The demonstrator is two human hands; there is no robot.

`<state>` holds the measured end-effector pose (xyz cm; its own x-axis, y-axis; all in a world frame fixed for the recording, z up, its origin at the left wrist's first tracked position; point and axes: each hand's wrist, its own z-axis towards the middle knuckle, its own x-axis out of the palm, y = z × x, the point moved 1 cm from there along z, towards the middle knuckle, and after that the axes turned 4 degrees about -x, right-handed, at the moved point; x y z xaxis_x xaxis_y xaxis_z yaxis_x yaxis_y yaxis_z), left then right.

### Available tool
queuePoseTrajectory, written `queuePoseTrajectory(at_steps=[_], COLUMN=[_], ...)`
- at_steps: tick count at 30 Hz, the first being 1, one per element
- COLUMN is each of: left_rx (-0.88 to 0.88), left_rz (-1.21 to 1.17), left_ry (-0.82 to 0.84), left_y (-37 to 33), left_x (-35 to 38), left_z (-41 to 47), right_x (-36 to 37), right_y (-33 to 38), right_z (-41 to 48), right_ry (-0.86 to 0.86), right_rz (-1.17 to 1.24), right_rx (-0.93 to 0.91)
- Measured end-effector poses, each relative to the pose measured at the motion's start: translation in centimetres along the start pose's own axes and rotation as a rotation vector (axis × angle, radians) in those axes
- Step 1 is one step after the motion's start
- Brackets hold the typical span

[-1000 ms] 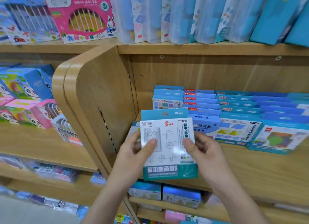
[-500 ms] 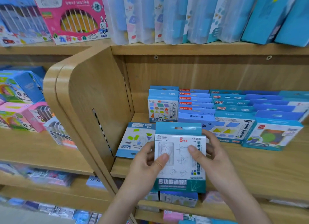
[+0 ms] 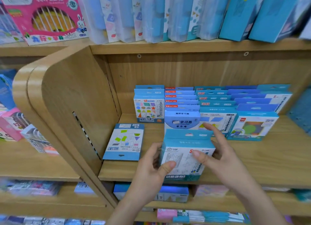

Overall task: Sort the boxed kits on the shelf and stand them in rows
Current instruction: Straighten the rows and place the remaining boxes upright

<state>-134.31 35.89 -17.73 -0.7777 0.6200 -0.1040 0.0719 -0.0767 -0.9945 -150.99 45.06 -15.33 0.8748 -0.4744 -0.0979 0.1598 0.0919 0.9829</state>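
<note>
Both hands, left [image 3: 149,167] and right [image 3: 217,155], grip a kit [image 3: 183,155] at the shelf [image 3: 252,166] front; next it needs standing in a row.

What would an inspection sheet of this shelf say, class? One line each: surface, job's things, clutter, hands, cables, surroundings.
Surface: wooden shelf.
Job's things: white-and-teal kit upright at the shelf front; rows of blue kits standing behind.
Clutter: flat kit lying left of the held one.
Hands: left hand and right hand both grip the white-and-teal kit, thumbs on its face.
Cables: nothing seen.
Surroundings: pink abacus box on the shelf above; wooden divider at left.
</note>
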Motion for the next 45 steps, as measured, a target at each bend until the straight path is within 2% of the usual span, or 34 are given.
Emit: queuePoseTrajectory(at_steps=[4, 10, 14, 18, 22, 24, 27, 31, 34, 40, 45], left_rx=[-0.031, 0.099, -0.027, -0.022, 0.157, 0.292, 0.394, 0.325, 0.264, 0.332, 0.513], left_rz=[0.086, 0.733, 1.093, 1.291, 1.330, 1.282, 1.141, 0.729, 0.566, 0.609, 0.850], left_ry=[0.093, -0.051, -0.068, -0.101, -0.160, -0.294, -0.510, -0.653, -0.704, -0.711, -0.724], left_y=[0.1, 0.9, 3.0, 4.6, 4.5, 3.2, -0.5, -3.5, -4.5, -6.5, -8.7], left_x=[-1.1, -5.8, -8.3, -9.2, -9.8, -10.1, -10.5, -10.6, -10.0, -9.8, -9.5], left_z=[-0.1, 1.1, 2.3, 3.1, 3.5, 3.4, 3.2, 3.2, 3.0, 2.0, 0.4], right_x=[-0.5, -1.0, -0.8, -0.2, 0.1, 0.0, -0.2, -0.3, -0.2, -0.3, -0.2], right_y=[-0.1, -0.9, -1.6, -2.3, -2.5, -2.5, -2.1, -1.6, -1.4, -0.5, 0.7], right_z=[-0.4, -0.4, 0.1, 0.7, 1.2, 1.4, 1.4, 1.2, 1.1, 1.0, 1.3], right_ry=[0.012, -0.103, -0.146, -0.167, -0.163, -0.154, -0.160, -0.147, -0.128, -0.156, -0.194], right_rz=[0.025, -0.002, -0.042, -0.092, -0.173, -0.200, -0.235, -0.316, -0.402, -0.528, -0.808], right_rx=[0.000, -0.003, -0.012, 0.004, -0.011, -0.001, 0.004, -0.029, -0.053, -0.149, -0.302])
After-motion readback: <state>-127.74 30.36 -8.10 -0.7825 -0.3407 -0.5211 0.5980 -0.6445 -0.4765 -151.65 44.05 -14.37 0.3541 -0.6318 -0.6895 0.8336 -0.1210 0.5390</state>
